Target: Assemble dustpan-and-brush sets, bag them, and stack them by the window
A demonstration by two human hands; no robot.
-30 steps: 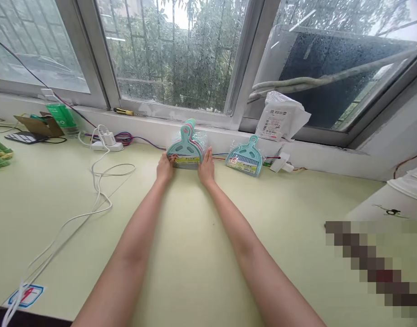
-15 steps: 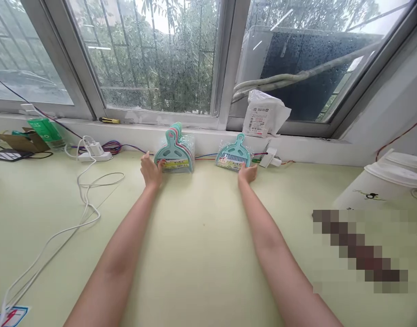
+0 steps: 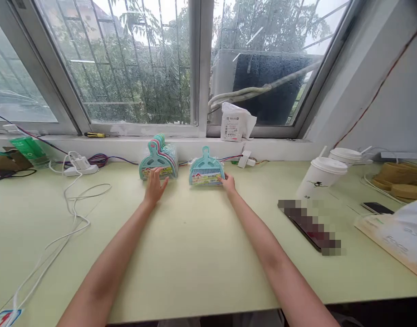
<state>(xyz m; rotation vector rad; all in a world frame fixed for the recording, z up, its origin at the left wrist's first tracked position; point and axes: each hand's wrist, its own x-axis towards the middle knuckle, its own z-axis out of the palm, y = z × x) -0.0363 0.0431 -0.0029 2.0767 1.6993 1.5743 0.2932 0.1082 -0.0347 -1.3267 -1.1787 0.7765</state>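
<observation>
Stack of wrapped dustpan sets, teal frontmost, handles up; single teal set nearby, handle up, brush visible

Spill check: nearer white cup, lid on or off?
On: the nearer cup has a white lid across its top, a straw rising from it.

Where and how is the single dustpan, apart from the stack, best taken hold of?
I'd grip the dustpan by its handle, coming from above: it points up, is much narrower than the wide pan below, and no hand covers it. The right hand is at the lower right corner, a broader part that likely gives less to wrap around.
</observation>
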